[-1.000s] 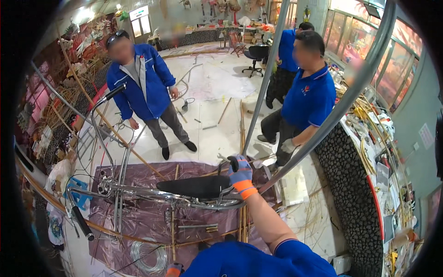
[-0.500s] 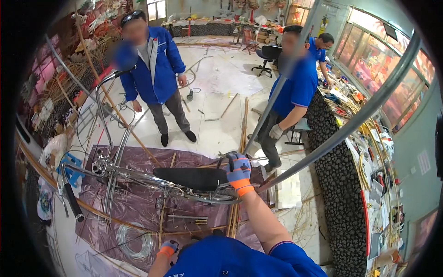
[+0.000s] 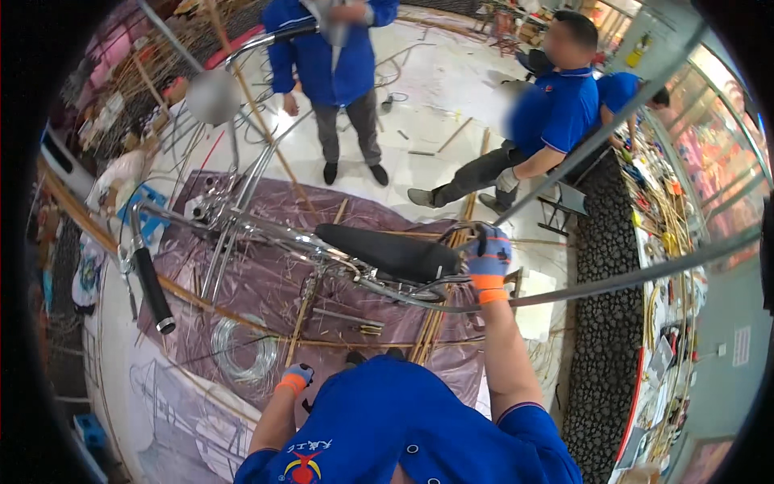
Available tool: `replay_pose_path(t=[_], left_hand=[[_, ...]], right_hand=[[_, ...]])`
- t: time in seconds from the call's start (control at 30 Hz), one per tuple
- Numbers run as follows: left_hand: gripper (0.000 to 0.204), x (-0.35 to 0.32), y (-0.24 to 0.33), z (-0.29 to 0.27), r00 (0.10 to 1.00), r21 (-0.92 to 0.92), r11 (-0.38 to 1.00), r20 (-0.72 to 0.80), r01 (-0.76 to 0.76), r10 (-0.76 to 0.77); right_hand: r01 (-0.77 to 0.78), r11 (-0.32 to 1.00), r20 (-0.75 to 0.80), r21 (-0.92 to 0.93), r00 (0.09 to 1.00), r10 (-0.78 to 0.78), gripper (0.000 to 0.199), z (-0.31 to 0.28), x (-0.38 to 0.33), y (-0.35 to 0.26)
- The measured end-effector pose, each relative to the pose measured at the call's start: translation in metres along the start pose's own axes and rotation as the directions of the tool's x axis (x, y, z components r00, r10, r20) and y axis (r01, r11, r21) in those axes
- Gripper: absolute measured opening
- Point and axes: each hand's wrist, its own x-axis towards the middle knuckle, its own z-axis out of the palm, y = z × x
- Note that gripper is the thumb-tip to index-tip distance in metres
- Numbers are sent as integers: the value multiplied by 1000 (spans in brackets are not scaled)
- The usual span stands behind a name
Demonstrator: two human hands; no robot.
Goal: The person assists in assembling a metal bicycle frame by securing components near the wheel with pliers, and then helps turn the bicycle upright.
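A chrome cycle frame (image 3: 274, 230) with a long black seat (image 3: 387, 252) stands in front of me, its handlebar to the left with a black grip (image 3: 153, 290). My right hand (image 3: 488, 256), in a grey-and-orange glove, is closed around the dark rail at the back of the seat. Long grey metal poles (image 3: 637, 278) run past that hand up to the right. Low beside my body is my left hand (image 3: 298, 376), gloved alike, with its fingers curled in; whatever they hold is hidden.
A coil of clear wire (image 3: 242, 348) and bamboo strips (image 3: 431, 327) lie on a purple sheet (image 3: 189, 327). One person in a blue jacket (image 3: 347, 73) stands beyond the cycle; two people in blue shirts are at the right, near a long cluttered bench (image 3: 601, 323).
My view has swung, so the cycle sits farther right and higher. My right hand stays at the seat's back. The nearer person on the right now has one leg stretched toward the cycle.
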Motion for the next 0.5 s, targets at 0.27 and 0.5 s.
replay_pose_path(t=[0.27, 0.5], left_hand=[[39, 9, -23, -23, 998, 253, 967, 47, 33, -46], [40, -2, -4, -58, 998, 180, 982, -46, 52, -45]], right_hand=[[51, 995, 35, -87, 998, -49, 32, -1, 1, -9], [24, 966, 62, -257, 998, -8, 26, 7, -3, -11]])
